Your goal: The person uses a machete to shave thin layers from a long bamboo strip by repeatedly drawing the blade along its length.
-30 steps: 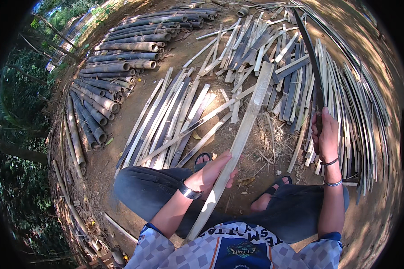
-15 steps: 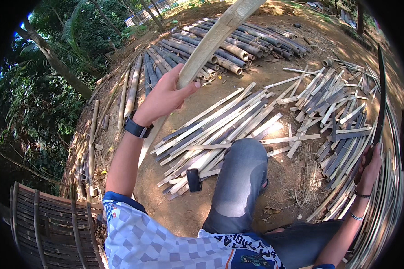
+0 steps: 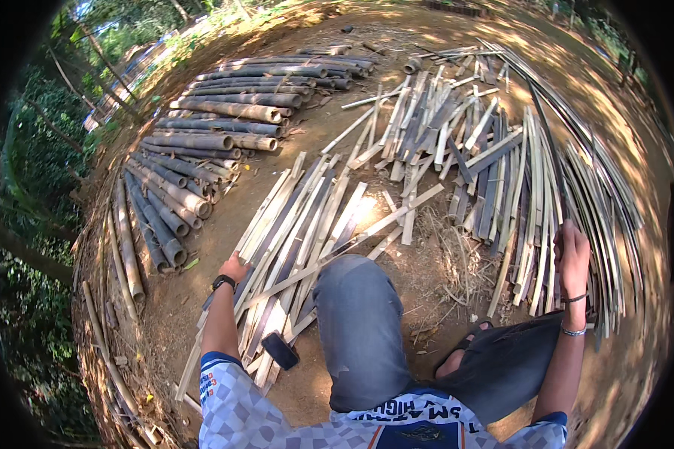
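Okay, we've got right hand [image 3: 571, 251] closed round a long dark narrow blade [image 3: 550, 150], left hand [image 3: 234, 268] at pale-and-dark split-bamboo strips [image 3: 292, 232] heaped on brown ground [image 3: 311, 382], grip unclear; loose strips sliding could knock the black rectangular phone [image 3: 280, 351]

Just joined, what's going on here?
A person, one knee up, is working among split bamboo. The right hand grips a machete, blade pointing away. The left hand is at the left edge of the near pile of bamboo strips; whether it grips one is hard to tell. A phone lies at that pile's near end. More strips lie ahead and to the right, with whole bamboo poles ahead to the left.
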The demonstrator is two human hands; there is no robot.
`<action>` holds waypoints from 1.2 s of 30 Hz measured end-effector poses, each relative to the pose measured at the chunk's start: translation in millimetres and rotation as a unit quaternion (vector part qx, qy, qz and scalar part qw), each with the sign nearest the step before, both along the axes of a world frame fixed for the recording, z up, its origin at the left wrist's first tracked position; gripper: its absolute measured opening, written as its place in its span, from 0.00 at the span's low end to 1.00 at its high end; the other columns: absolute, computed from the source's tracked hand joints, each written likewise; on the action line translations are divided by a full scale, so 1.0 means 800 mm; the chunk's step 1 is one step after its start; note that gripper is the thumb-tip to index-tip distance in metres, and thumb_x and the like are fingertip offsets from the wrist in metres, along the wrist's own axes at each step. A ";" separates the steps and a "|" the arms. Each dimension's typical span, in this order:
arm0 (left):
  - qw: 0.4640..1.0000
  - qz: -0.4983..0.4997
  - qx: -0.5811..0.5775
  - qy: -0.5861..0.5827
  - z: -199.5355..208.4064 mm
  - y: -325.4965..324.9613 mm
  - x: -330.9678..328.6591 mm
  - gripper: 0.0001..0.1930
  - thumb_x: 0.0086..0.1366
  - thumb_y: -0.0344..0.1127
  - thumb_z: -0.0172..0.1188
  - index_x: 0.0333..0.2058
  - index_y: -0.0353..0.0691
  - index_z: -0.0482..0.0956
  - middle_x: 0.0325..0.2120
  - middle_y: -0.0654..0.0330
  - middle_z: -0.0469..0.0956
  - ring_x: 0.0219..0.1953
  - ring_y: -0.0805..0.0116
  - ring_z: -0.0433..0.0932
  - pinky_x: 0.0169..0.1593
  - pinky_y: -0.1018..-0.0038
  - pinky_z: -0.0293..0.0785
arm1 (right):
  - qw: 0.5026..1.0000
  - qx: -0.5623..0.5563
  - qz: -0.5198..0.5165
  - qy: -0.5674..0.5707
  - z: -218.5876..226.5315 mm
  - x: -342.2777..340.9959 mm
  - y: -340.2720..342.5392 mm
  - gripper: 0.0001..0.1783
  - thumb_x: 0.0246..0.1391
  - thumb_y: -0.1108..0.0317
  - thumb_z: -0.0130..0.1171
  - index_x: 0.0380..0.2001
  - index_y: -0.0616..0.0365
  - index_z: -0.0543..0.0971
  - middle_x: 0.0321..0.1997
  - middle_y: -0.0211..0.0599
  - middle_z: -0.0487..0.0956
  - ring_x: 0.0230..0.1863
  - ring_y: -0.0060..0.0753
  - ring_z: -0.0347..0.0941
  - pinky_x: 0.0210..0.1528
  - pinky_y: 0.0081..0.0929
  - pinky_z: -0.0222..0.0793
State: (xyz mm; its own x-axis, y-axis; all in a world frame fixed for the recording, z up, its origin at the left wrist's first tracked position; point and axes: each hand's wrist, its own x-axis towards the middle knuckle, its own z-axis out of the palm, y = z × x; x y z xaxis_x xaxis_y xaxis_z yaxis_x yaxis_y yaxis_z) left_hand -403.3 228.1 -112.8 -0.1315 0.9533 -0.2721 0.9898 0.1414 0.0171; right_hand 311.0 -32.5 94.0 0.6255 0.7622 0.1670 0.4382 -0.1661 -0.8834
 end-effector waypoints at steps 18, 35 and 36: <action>0.955 -0.296 0.007 0.025 0.078 0.164 0.243 0.33 0.54 0.49 0.63 0.55 0.35 0.67 0.50 0.40 0.71 0.52 0.44 0.71 0.55 0.58 0.69 | 0.976 0.035 -0.199 0.084 0.038 0.004 -0.127 0.25 0.65 0.49 0.45 0.24 0.60 0.72 0.13 0.20 0.60 0.14 0.12 0.53 0.17 0.15 0.47; 0.830 -0.343 -0.382 -0.216 -0.170 -0.447 0.670 0.28 0.59 0.48 0.54 0.47 0.27 0.68 0.47 0.34 0.72 0.49 0.40 0.74 0.53 0.56 0.70 | 0.974 0.109 -0.100 0.172 0.064 -0.030 -0.125 0.20 0.63 0.53 0.51 0.32 0.63 0.73 0.15 0.20 0.64 0.15 0.11 0.55 0.17 0.13 0.50; 0.831 -0.327 -0.383 -0.235 -0.179 -0.447 0.665 0.28 0.58 0.48 0.54 0.47 0.26 0.67 0.47 0.33 0.71 0.50 0.38 0.73 0.54 0.55 0.70 | 0.970 0.115 -0.105 0.188 0.063 -0.028 -0.127 0.21 0.63 0.53 0.50 0.32 0.64 0.73 0.15 0.21 0.64 0.15 0.11 0.55 0.17 0.13 0.50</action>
